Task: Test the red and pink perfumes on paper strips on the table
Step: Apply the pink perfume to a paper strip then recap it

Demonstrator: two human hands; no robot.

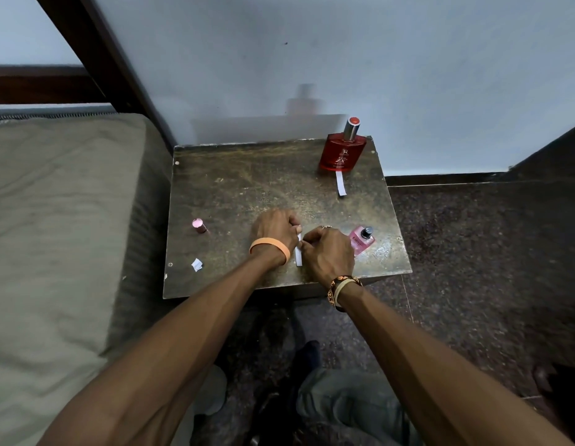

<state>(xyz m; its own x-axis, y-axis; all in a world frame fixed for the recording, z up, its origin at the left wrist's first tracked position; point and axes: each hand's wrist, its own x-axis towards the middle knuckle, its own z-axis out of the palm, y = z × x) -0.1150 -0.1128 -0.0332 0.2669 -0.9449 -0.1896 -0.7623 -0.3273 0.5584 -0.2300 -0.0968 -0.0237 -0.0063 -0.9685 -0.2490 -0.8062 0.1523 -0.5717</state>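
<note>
Mid-frame, both hands, left [275, 231] and right [328, 252], pinch a paper strip [299, 255] between them; the pink perfume [361, 239] sits just right.

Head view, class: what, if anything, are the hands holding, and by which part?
The left hand and right hand pinch a white paper strip near its far end; its near end sticks out free toward the camera.

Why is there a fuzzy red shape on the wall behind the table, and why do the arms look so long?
Head view: the shiny wall mirrors the red perfume bottle as a soft, smeared reflection; the wide-angle lens stretches the forearms near the bottom edge; light glares off the table beside the pink perfume bottle.
</note>
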